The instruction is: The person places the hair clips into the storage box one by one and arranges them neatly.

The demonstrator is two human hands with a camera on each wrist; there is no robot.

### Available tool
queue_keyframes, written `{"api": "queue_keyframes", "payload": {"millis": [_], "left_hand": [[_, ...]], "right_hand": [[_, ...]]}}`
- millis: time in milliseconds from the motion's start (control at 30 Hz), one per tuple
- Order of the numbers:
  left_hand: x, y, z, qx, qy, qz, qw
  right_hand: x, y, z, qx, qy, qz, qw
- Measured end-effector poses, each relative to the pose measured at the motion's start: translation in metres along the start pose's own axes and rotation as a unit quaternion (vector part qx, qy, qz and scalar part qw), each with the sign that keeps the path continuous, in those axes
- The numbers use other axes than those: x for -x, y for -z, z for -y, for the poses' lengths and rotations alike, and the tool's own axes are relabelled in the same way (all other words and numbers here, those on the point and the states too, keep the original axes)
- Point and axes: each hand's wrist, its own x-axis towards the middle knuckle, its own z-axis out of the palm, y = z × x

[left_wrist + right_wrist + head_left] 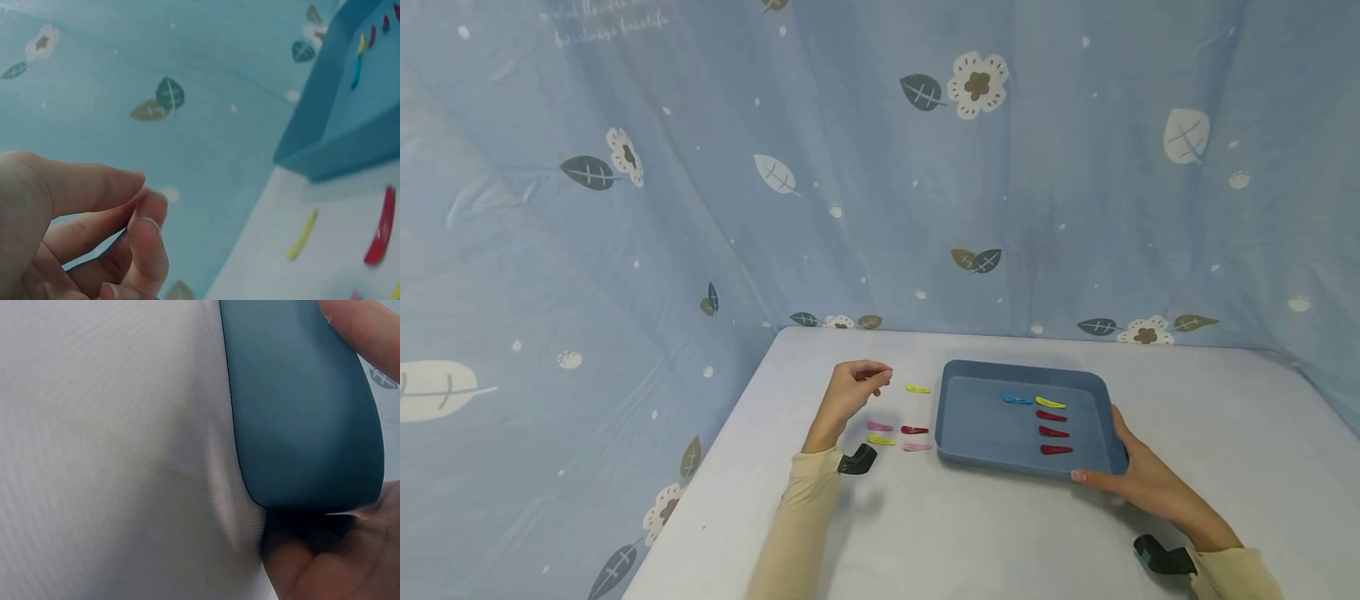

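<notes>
Five hair clips (1054, 432) in one tray (976, 423), five more alongside, two hands (848, 392)

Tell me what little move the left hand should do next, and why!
Maybe reach for the nearest yellow clip: no clip shows in the left hand, that one lies beside the tray, other clips lie inside, and the right hand holds the tray.

On the blue patterned cloth (850, 100) at the back, faint white script lettering (612, 30) stands in two lines at upper left, "always" fairly readable in the lower, the rest too blurred.
</notes>
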Motion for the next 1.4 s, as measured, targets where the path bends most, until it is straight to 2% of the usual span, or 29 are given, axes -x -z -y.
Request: {"api": "queue_keyframes", "payload": {"millis": [100,133,267,367,600,733,967,1400], "left_hand": [[0.001,0.002,0.008,-0.016,-0.004,-0.011,0.9998],[0.008,0.004,-0.003,-0.025,0.006,-0.015,0.9996],[0.009,0.006,0.007,-0.061,0.026,-0.025,0.9975],[0.009,0.008,0.013,-0.065,0.041,-0.024,0.9967],[0.007,0.009,0.024,-0.088,0.055,-0.024,0.9943],[0.007,0.012,0.031,-0.116,0.081,-0.018,0.9898],[0.007,0.015,0.043,-0.160,0.119,0.001,0.9800],[0.008,0.017,0.045,-0.230,0.158,0.031,0.9599]], "right_hand": [[0.000,0.000,-0.001,-0.004,-0.007,0.001,1.000],[0.000,0.000,-0.001,-0.003,-0.010,0.002,1.000],[-0.001,-0.001,-0.002,0.017,-0.021,-0.002,1.000],[-0.001,-0.002,-0.002,0.034,-0.027,-0.005,0.999],[0.001,-0.001,0.000,0.020,-0.026,-0.001,0.999],[0.000,-0.001,-0.001,0.000,-0.022,0.005,1.000],[-0.001,-0.001,-0.001,-0.005,-0.011,0.001,1.000],[0.000,-0.001,0.003,0.001,-0.006,-0.004,1.000]]}}
